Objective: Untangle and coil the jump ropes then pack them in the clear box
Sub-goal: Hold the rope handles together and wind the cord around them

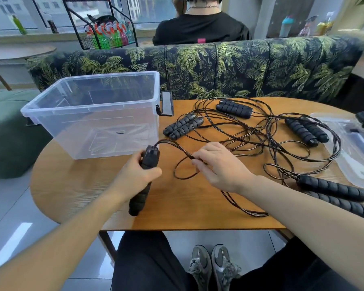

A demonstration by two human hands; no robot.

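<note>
Left hand (134, 173) around handles (144, 179), apparently two.

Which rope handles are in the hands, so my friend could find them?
Start at the big clear box on the wooden table. Just in front of its near right corner, the left hand grips a pair of black handles. The other pairs lie flat; only this one is held.

One view only, head-worn, wide-angle with bent edges. Looks forward and steeply down from above the near edge of the tabletop (76, 185), close in. Both forearms enter from below; lap and shoes at bottom, sofa (239, 66) back across the top.
</note>
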